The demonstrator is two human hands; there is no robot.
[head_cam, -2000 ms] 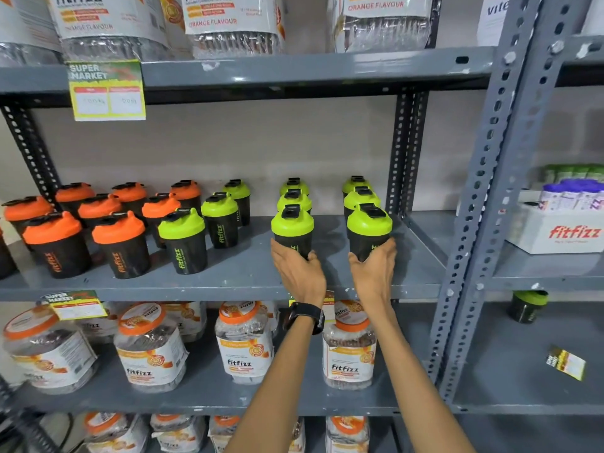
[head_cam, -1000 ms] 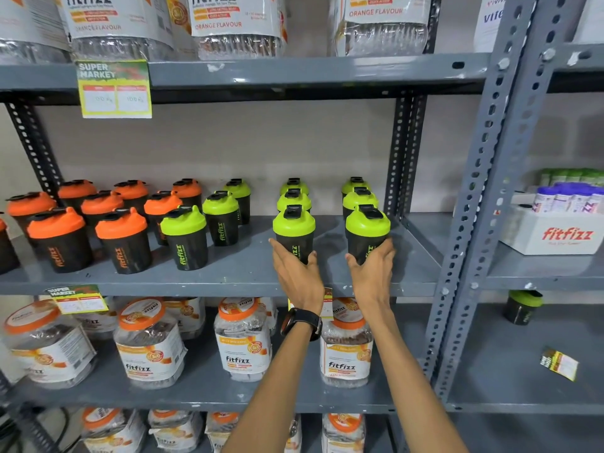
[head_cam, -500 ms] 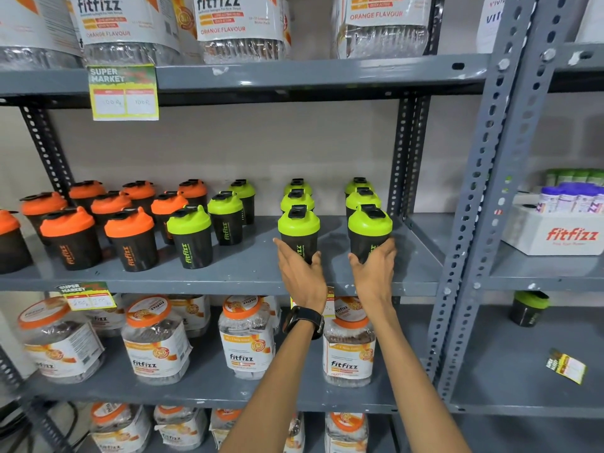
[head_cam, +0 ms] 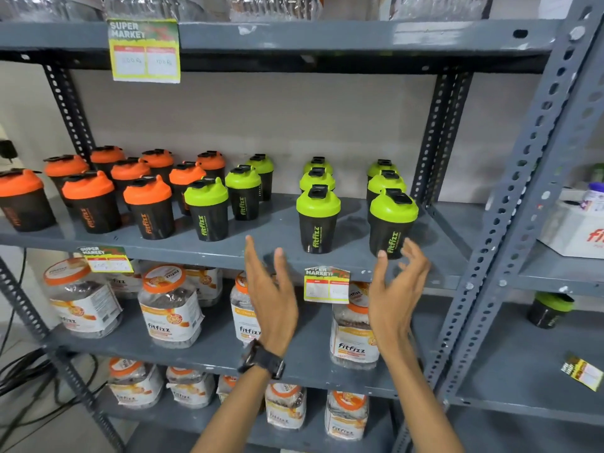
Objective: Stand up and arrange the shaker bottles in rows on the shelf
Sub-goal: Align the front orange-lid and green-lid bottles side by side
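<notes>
Both hands off the bottles, fingers spread, palms facing each other, holding nothing. Left hand (head_cam: 273,291), black watch (head_cam: 261,360) at the wrist, hovering just below the front edge of the grey shelf (head_cam: 271,230). Right hand (head_cam: 397,291) just beside the front-right green-lidded shaker bottle (head_cam: 390,223), fingertips close to its base, contact hard to call. Front-middle green-lidded shaker bottle (head_cam: 317,219) upright, two more lined up behind each of these. Third green row of three further left (head_cam: 206,209). Orange-lidded shaker bottles (head_cam: 147,207) upright in rows at the left end. Price tag (head_cam: 327,285) hanging between the hands, jars (head_cam: 170,308) on the level beneath.
</notes>
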